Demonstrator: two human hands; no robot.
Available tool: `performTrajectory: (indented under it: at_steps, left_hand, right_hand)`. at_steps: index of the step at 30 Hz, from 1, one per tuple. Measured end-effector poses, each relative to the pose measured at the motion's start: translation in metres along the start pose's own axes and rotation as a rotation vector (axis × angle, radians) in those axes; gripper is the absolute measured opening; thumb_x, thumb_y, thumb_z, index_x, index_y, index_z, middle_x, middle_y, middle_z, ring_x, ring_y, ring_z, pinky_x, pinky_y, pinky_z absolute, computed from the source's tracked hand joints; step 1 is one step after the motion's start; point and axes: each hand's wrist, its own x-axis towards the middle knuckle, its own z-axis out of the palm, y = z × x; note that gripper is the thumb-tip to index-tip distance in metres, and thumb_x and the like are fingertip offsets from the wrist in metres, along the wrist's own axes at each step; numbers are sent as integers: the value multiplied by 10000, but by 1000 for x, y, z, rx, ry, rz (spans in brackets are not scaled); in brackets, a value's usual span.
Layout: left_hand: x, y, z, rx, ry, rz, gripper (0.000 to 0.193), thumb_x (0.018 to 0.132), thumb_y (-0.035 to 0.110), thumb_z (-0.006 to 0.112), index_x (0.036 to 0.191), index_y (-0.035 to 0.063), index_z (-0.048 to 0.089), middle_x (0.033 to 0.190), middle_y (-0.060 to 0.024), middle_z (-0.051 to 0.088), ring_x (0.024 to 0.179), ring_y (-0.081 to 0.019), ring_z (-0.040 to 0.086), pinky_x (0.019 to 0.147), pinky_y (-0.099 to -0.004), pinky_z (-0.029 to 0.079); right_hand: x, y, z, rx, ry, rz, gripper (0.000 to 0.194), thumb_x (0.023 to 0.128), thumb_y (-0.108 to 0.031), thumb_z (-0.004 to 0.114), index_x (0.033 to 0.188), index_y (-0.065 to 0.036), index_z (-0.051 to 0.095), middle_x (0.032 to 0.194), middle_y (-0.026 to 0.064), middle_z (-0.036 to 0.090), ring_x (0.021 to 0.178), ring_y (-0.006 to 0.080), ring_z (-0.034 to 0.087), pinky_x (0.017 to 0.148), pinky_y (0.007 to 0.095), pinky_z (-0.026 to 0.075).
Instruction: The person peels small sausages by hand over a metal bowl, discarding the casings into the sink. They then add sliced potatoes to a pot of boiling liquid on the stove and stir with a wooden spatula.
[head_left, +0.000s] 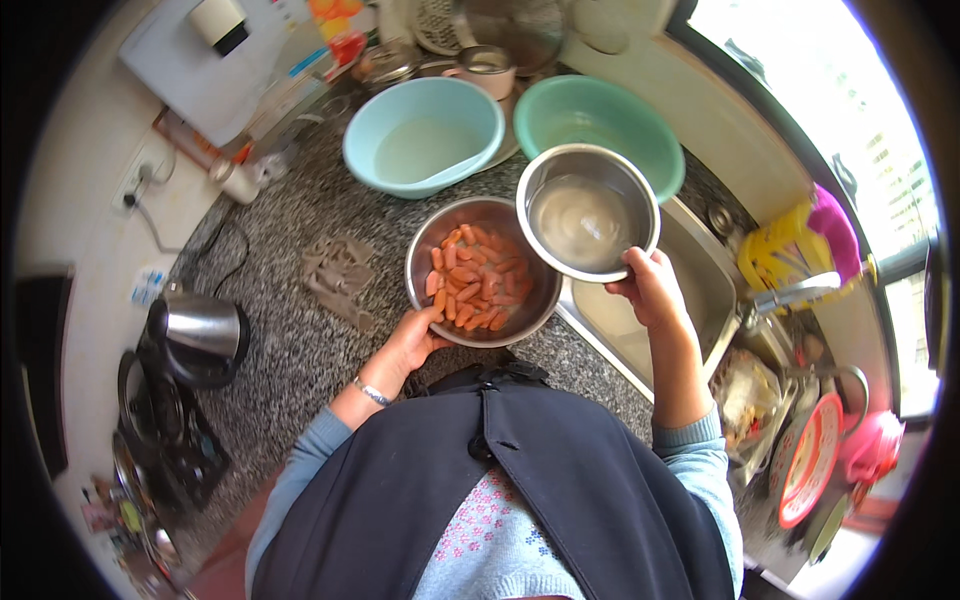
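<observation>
My left hand grips the near left rim of a stainless steel bowl. Inside that bowl lie many short orange-pink pieces that look like small sausages or carrots, with some liquid among them. My right hand holds a second, smaller steel bowl by its near right rim. Cloudy liquid fills part of it, and rings show on the surface. This smaller bowl overlaps the right edge of the first one and hangs partly over the sink.
A light blue basin with cloudy liquid and a green basin stand behind the bowls. A crumpled grey cloth lies on the granite counter. An electric kettle is at left. The tap reaches over the sink.
</observation>
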Motion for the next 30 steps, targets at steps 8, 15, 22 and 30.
performTrajectory:
  at_steps: [8,15,22,30]
  left_hand:
    - [1,11,-1,-87,109,126,483,959,308,554,1292,-21,437,1204,-173,571,1048,-282,629,843,-451,579]
    - [-14,31,-53,901,718,640,494,924,347,627,1313,72,495,1231,-153,573,1034,-303,612,833,-417,527]
    - [-24,54,-84,1752,781,479,543,826,148,638,1353,205,519,1469,-140,373,1347,-377,322,1069,-560,289]
    - [-46,56,-176,1760,819,644,375,734,83,632,1106,126,653,1165,-68,561,1141,-292,508,879,-447,455]
  right_hand:
    - [87,-43,79,39,-177,-69,230,862,-82,513,939,124,581,808,146,639,574,204,625,533,259,568]
    - [160,-61,148,-119,-194,-233,282,852,-63,502,989,170,584,879,239,656,653,286,683,589,327,618]
    - [191,-62,188,-405,85,-362,351,849,-64,533,1080,179,429,960,295,612,625,363,694,491,369,615]
    - [199,-64,204,-677,259,-545,543,831,-94,540,1287,122,341,961,314,615,643,376,677,587,412,571]
